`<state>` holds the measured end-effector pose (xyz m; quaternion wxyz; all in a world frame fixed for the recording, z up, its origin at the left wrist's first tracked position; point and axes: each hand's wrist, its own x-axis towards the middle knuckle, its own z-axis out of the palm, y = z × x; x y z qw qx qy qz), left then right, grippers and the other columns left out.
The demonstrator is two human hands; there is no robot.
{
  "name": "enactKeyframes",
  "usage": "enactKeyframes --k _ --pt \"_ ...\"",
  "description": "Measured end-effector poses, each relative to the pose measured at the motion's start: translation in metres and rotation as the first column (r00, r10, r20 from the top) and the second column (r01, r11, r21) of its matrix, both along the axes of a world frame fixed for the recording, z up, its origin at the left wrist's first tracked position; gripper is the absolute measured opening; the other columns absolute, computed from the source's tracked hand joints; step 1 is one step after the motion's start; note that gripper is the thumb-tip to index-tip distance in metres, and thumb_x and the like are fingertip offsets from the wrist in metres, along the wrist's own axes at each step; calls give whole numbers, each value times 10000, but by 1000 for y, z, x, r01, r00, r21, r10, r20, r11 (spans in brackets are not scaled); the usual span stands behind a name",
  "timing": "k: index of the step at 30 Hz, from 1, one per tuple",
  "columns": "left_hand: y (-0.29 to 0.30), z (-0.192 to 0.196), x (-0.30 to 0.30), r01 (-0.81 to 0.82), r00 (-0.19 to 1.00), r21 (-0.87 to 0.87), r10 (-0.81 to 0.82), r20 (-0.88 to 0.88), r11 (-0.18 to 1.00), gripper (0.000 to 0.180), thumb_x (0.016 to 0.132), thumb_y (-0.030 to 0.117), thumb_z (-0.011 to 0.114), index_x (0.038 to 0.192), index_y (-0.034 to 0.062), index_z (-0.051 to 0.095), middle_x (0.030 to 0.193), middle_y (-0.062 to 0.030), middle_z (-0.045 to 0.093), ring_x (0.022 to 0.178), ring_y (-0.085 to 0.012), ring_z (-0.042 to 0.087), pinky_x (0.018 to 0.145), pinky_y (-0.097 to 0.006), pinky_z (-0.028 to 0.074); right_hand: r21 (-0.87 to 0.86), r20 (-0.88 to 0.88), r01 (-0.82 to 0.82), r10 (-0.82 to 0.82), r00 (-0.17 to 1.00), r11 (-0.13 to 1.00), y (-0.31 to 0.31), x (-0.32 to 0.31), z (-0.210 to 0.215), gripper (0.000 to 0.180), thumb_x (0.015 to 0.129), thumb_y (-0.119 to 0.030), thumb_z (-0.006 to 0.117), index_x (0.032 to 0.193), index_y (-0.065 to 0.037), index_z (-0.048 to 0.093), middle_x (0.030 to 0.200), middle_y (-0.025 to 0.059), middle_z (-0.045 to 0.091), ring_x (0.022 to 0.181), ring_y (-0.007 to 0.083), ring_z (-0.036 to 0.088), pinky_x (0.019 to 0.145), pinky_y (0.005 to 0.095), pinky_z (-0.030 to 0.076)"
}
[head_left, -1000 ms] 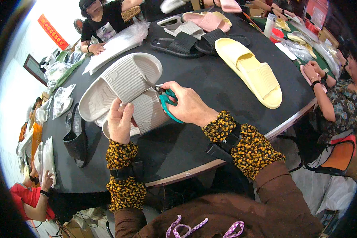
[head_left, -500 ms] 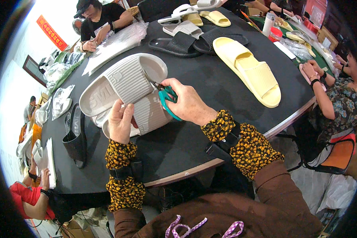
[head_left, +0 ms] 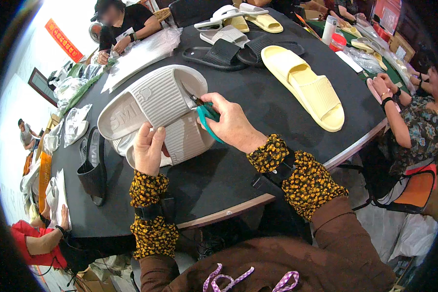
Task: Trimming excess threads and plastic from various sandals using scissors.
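A pair of light grey slide slippers is in front of me above the dark table. My left hand (head_left: 148,150) is closed on the near edge of the upper slipper (head_left: 164,97), thumb and fingers at its strap. The second grey slipper (head_left: 192,138) lies under it, partly covered. In my right hand (head_left: 232,122) is a pair of scissors (head_left: 207,120) with teal handles, fingers wrapped round them. The dark blades point at the right edge of the upper slipper's strap; whether they touch it I cannot tell.
Right of my hands lies a pair of yellow slippers (head_left: 306,90). A black slipper (head_left: 92,168) stands on its side at left. Farther back are black slippers (head_left: 219,54) and a stack of plastic bags (head_left: 141,53). Co-workers sit around the table, one in a red sleeve (head_left: 31,243).
My right hand and the scissors have shifted slightly to the right, and the handles have turned. The left hand stays put. The red-sleeved co-worker's hand now rests on white material.
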<state>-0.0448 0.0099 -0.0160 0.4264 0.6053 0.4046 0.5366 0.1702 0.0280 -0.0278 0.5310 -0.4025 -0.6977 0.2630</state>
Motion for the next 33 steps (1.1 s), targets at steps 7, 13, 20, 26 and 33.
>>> enactKeyframes --k 7,13,20,26,33 --pt "-1 1 0 6 1000 5 -6 -6 1000 206 908 121 514 1084 14 504 757 -19 575 539 -54 483 412 -192 405 -40 13 21 -21 1000 999 -7 -1 9 420 762 -85 672 1126 11 486 935 163 633 839 175 629 734 291 497" --pt "1 2 2 -3 999 0 3 -34 1000 206 907 117 512 1087 19 493 763 -20 572 545 -53 482 418 -193 404 13 -60 -15 16 998 1000 2 0 -3 403 774 -77 667 1124 13 488 889 122 633 790 113 597 700 258 490" --pt "3 -5 -6 -10 1000 -12 10 0 1000 385 854 40 525 1204 1 369 828 -73 596 607 -81 521 467 -203 420 -61 -381 -25 0 925 998 3 -1 -3 353 792 -69 658 1103 -2 504 805 38 595 725 46 525 634 219 461" --pt "-2 8 -2 -35 996 -72 41 80 997 462 819 13 524 1244 -5 343 866 -52 566 681 -72 509 587 -200 421 -25 -413 -10 -2 911 1000 3 -1 -2 377 785 -68 662 1117 -10 493 792 43 592 713 53 536 629 221 459" --pt "-20 21 -2 -47 999 -141 50 18 989 453 782 -21 509 1217 -16 383 898 -63 597 741 -93 536 641 -211 421 40 -319 105 -87 944 994 1 14 9 302 793 -70 619 1065 5 510 789 150 637 731 192 654 641 297 503"
